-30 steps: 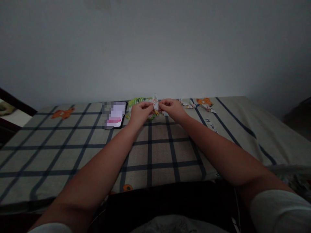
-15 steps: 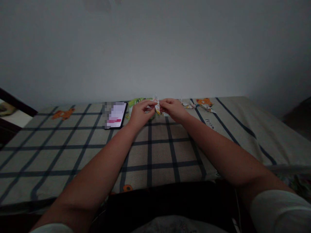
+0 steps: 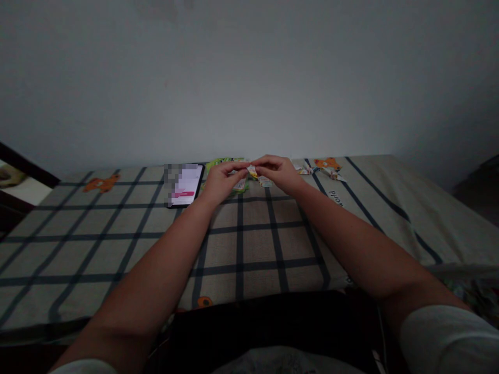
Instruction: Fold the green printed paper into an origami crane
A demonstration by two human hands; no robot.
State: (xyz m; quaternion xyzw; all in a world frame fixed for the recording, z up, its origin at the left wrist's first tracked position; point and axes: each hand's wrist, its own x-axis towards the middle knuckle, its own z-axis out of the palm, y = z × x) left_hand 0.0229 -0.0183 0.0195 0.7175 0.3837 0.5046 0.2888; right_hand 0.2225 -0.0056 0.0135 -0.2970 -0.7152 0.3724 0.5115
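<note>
My left hand (image 3: 223, 182) and my right hand (image 3: 279, 173) meet near the back of the table. Between their fingertips is a small white and yellow printed wrapper (image 3: 252, 171), pinched from both sides; fingers cover part of it. Behind and beneath my left hand lies a green packet (image 3: 218, 163), partly hidden. A small printed piece (image 3: 265, 182) rests on the cloth just below my right fingers. To the right of that hand, crumpled or twisted printed wrappers (image 3: 331, 174) lie on the cloth.
A phone (image 3: 186, 187) with a lit screen lies left of my left hand. The table wears a checked cloth (image 3: 255, 244) with dark stripes and orange printed figures. A grey wall (image 3: 249, 78) rises right behind it. Dark wooden bars (image 3: 29, 163) show at far left.
The wrapper stood upright between my fingers and now sits lower and flatter. My right fingers have extended over its top, while my left thumb and fingers have straightened a little.
</note>
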